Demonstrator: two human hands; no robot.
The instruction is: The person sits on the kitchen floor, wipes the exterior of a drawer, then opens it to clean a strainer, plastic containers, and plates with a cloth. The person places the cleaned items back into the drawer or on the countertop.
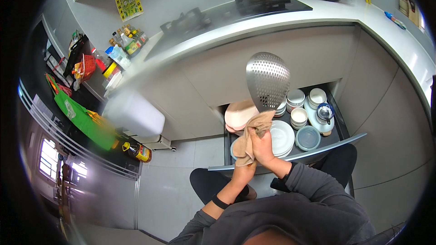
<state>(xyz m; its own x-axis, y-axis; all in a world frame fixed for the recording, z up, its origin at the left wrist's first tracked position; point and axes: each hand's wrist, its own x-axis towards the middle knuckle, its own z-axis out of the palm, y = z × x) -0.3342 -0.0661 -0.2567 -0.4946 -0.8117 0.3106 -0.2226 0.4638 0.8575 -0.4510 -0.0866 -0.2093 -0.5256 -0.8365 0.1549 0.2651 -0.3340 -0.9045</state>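
A perforated stainless-steel skimmer [268,78] stands upright above an open drawer, its bowl at the top. A tan cloth [246,143] wraps around its handle and hangs down to the left. My right hand [263,147] is closed around the cloth and handle, just below the bowl. Lower down, my left hand [245,173] holds the cloth's bottom end, its fingers partly hidden. Most of the handle is covered by cloth and hands.
The pulled-out drawer [287,157] between my knees holds white plates [282,137], stacked bowls [299,116], pink dishes [240,114] and a lidded container [308,138]. Above is a counter [204,42] with a gas hob [228,17]. A white bin-like container [136,112] and oil bottle [137,152] stand left.
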